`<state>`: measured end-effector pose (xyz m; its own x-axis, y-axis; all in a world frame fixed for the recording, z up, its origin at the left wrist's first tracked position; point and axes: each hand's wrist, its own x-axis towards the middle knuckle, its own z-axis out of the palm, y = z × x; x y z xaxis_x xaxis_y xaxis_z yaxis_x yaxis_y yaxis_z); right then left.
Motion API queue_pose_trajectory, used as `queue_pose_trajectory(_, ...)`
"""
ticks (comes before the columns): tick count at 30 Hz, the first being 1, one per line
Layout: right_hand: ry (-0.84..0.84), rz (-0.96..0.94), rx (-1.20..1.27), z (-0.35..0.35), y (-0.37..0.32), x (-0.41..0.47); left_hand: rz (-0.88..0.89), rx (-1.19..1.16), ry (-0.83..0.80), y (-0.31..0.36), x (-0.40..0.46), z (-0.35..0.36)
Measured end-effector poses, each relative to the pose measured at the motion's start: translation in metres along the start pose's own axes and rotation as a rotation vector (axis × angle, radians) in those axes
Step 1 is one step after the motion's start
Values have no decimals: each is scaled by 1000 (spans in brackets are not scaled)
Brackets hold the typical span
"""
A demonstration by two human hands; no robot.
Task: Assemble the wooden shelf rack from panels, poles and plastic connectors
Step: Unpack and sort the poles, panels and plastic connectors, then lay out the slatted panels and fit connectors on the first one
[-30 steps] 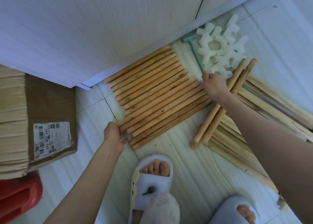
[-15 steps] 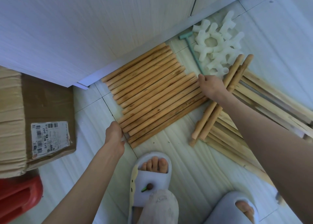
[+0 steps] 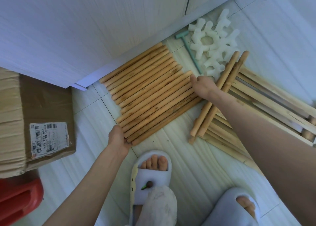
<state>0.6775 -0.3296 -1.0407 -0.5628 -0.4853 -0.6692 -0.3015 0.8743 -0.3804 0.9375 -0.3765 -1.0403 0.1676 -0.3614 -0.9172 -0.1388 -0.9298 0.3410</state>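
Observation:
A row of several round wooden poles (image 3: 150,97) lies side by side on the tiled floor, slanting from near left to far right. My left hand (image 3: 118,138) presses against the near-left pole ends. Against the far-right ends rests my right hand (image 3: 205,87), thumb stretched over the top pole. Neither hand lifts anything. A pile of white plastic connectors (image 3: 212,43) lies beyond the right hand. A few loose poles (image 3: 229,72) cross a stack of slatted wooden panels (image 3: 273,102) at the right.
A green plastic mallet (image 3: 189,53) lies between the poles and the connectors. A white cabinet (image 3: 85,29) stands right behind the poles. A cardboard box (image 3: 42,114) and a red stool (image 3: 17,200) are at the left. My slippered feet (image 3: 153,167) stand just in front.
My right hand has slid from the loose poles down along the right pole ends and pushed the row together. My left hand has stayed at the near-left ends.

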Motion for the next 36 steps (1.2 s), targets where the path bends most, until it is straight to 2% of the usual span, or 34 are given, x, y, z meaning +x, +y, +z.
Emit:
queue_pose_trajectory(4, 51, -62, 78, -7, 4, -18, -3, 104, 110, 1, -1, 1)
queue_pose_trajectory(7, 64, -117, 83, -26, 14, -40, 114, 231, 263, 1, -9, 4)
queue_pose_trajectory(9, 65, -136, 34, -44, 26, -58, 211, 291, 265, 2, -22, 10)
queue_pose_trajectory(14, 94, -158, -155, -97, 76, -113, 395, 424, 114, -5, -60, 48)
queue_pose_trajectory(17, 129, -111, -187, -117, 115, -145, 506, 499, -45, -15, -78, 72)
queue_pose_trajectory(20, 140, -46, -176, -119, 153, -171, 531, 579, -142, -28, -92, 97)
queue_pose_trajectory(24, 125, 66, -87, -103, 203, -189, 611, 825, -278, -49, -100, 122)
queue_pose_trajectory(28, 211, 228, 19, -78, 247, -186, 688, 1185, -396, -65, -91, 142)
queue_pose_trajectory(32, 258, 438, 173, -54, 286, -173, 619, 1260, -466, -79, -83, 160)
queue_pose_trajectory(36, 281, 583, 467, -34, 317, -167, 664, 1316, -409, -96, -85, 173)
